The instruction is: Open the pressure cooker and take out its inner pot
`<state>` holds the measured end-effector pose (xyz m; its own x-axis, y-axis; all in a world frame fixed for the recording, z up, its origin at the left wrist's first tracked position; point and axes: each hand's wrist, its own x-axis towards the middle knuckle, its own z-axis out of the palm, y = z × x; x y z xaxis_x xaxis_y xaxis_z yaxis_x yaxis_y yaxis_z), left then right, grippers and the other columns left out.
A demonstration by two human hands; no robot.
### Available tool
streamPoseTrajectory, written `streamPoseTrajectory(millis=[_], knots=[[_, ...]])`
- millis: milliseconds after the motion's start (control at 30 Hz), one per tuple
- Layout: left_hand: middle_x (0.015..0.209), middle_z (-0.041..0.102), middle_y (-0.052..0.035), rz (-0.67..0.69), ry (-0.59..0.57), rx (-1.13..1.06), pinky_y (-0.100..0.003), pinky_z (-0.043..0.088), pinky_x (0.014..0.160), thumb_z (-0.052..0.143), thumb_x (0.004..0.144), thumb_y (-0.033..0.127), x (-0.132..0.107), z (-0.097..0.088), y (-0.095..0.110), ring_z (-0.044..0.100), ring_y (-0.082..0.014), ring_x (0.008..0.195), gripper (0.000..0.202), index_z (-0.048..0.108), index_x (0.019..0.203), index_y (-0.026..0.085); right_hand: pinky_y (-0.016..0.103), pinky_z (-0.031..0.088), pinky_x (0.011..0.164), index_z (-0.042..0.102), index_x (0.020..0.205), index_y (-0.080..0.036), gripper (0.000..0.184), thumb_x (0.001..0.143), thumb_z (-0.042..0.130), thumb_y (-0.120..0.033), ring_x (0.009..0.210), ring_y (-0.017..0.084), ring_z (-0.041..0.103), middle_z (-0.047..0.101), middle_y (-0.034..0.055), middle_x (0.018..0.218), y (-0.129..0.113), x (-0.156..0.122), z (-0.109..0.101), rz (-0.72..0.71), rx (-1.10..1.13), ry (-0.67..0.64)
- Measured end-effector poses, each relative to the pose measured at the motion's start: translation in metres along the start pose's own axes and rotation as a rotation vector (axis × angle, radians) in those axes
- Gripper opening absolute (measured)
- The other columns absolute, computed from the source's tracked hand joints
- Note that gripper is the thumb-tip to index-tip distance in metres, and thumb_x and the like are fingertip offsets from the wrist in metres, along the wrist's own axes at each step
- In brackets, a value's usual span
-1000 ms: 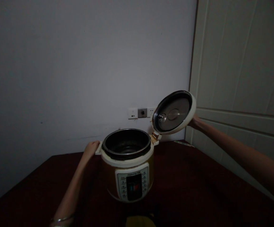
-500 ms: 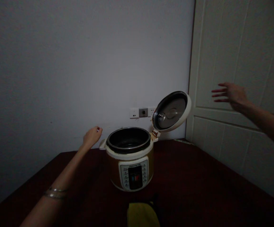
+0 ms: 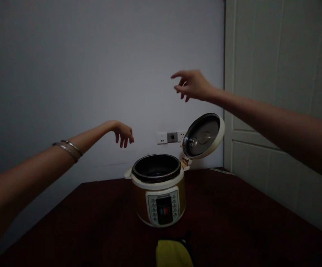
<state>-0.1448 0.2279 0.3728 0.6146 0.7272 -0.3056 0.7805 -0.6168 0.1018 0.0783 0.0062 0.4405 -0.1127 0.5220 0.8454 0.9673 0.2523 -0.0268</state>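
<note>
A rice cooker (image 3: 141, 202) with a white rim and a front button panel stands on the dark red table (image 3: 102, 218). Its lid (image 3: 204, 137) is raised and leans out to the right, on a hinge. Inside sits a dark inner pot (image 3: 157, 167), its bottom hard to make out in the dim light. My left hand (image 3: 123, 133) hangs above the cooker's left side, fingers pointing down and apart, holding nothing. Higher up, in front of the wall, my right hand (image 3: 193, 84) is above the lid with bent, spread fingers and nothing in them. Neither hand touches the cooker.
Wall sockets (image 3: 172, 137) sit low on the pale wall (image 3: 94, 66) behind the cooker. A yellow cloth-like item (image 3: 173, 254) with a dark edge lies at the table's front. To the right rises a panelled door (image 3: 258, 66).
My right hand has swung left from in front of the door to above the lid. My left hand has lifted, moved right and loosened from a closed shape. The view has shifted slightly.
</note>
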Motion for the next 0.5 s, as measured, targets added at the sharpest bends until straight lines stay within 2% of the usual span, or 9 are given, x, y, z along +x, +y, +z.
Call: streamPoseTrajectory(millis=[67,133,167,200,267,367,500], knots=[[0.082,0.072,-0.0147,0.028,-0.123,-0.047,-0.03,0.05,0.058,0.066,0.068,0.041,0.007,0.01,0.003,0.067,-0.0241,0.07,0.025,0.068,0.074,0.016,0.024,0.055,0.055,0.055,0.118,-0.007,0.041,0.081,0.065,-0.022,0.054,0.01,0.061,0.065,0.003,0.068,0.003,0.002,0.038,0.206,0.103,-0.298],[0.079,0.072,-0.0165,0.033,-0.206,-0.091,-0.029,0.047,0.052,0.067,0.066,0.043,0.015,0.025,0.001,0.066,-0.0255,0.066,0.028,0.069,0.068,0.015,0.03,0.057,0.059,0.057,0.113,-0.002,0.043,0.077,0.07,-0.021,0.056,0.014,0.064,0.062,0.0006,0.059,0.012,-0.009,0.074,0.457,0.111,-0.602],[0.076,0.071,-0.0174,0.013,-0.231,-0.105,-0.029,0.046,0.05,0.067,0.065,0.044,0.02,0.033,0.0,0.066,-0.0258,0.063,0.03,0.069,0.065,0.015,0.03,0.057,0.061,0.058,0.11,-0.003,0.041,0.075,0.072,-0.022,0.058,0.015,0.065,0.062,-0.0003,0.056,0.017,-0.019,0.09,0.55,0.081,-0.722],[0.072,0.07,-0.018,-0.014,-0.246,-0.115,-0.029,0.044,0.047,0.068,0.064,0.045,0.024,0.042,-0.003,0.064,-0.0256,0.06,0.031,0.068,0.061,0.014,0.031,0.057,0.06,0.062,0.1,-0.001,0.038,0.071,0.075,-0.021,0.057,0.017,0.065,0.061,0.001,0.052,0.022,-0.03,0.105,0.598,0.047,-0.784],[0.064,0.067,-0.0171,-0.064,-0.257,-0.14,-0.029,0.042,0.045,0.07,0.062,0.046,0.033,0.057,-0.009,0.061,-0.0242,0.054,0.032,0.066,0.055,0.015,0.031,0.057,0.059,0.065,0.085,0.0,0.03,0.067,0.078,-0.021,0.057,0.019,0.065,0.06,0.0032,0.047,0.031,-0.053,0.127,0.651,0.012,-0.856],[0.053,0.06,-0.0112,-0.076,-0.228,-0.173,-0.027,0.04,0.043,0.071,0.061,0.048,0.043,0.075,-0.017,0.053,-0.018,0.046,0.033,0.064,0.052,0.017,0.029,0.056,0.06,0.064,0.075,-0.001,0.024,0.068,0.076,-0.02,0.059,0.02,0.066,0.057,0.0023,0.043,0.043,-0.082,0.149,0.703,-0.038,-0.889],[0.042,0.043,-0.0018,-0.075,-0.215,-0.201,-0.023,0.032,0.04,0.071,0.061,0.047,0.052,0.091,-0.022,0.034,-0.009,0.037,0.034,0.061,0.048,0.017,0.028,0.054,0.059,0.061,0.066,-0.004,0.025,0.067,0.078,-0.023,0.06,0.02,0.066,0.057,0.0032,0.045,0.057,-0.102,0.169,0.753,-0.097,-0.912]])
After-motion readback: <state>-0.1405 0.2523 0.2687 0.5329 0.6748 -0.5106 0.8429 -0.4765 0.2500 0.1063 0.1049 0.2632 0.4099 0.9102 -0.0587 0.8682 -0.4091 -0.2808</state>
